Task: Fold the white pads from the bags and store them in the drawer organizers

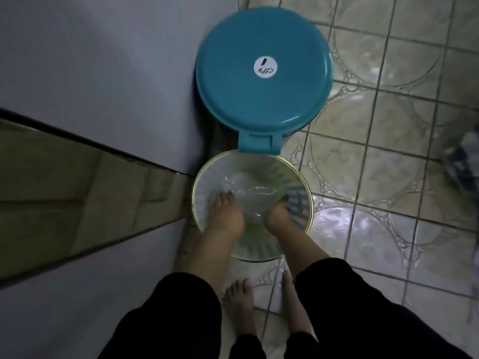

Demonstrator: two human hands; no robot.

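I am looking down into a round bin [197, 203] with a gold rim, its teal flip lid [264, 73] standing open behind it. Crumpled clear plastic bag material [248, 190] lies inside the bin. Both of my hands reach into it. My left hand [228, 213] presses on the plastic with its fingers pointing away from me. My right hand [277, 213] has its fingers curled down into the plastic. No white pads or drawer organizers are in view.
A grey cabinet or wall face [90, 73] runs along the left, touching the bin. Glossy patterned floor tiles [375, 177] spread to the right. My bare feet [239, 299] stand just in front of the bin. A dark blurred object [464, 164] sits at the right edge.
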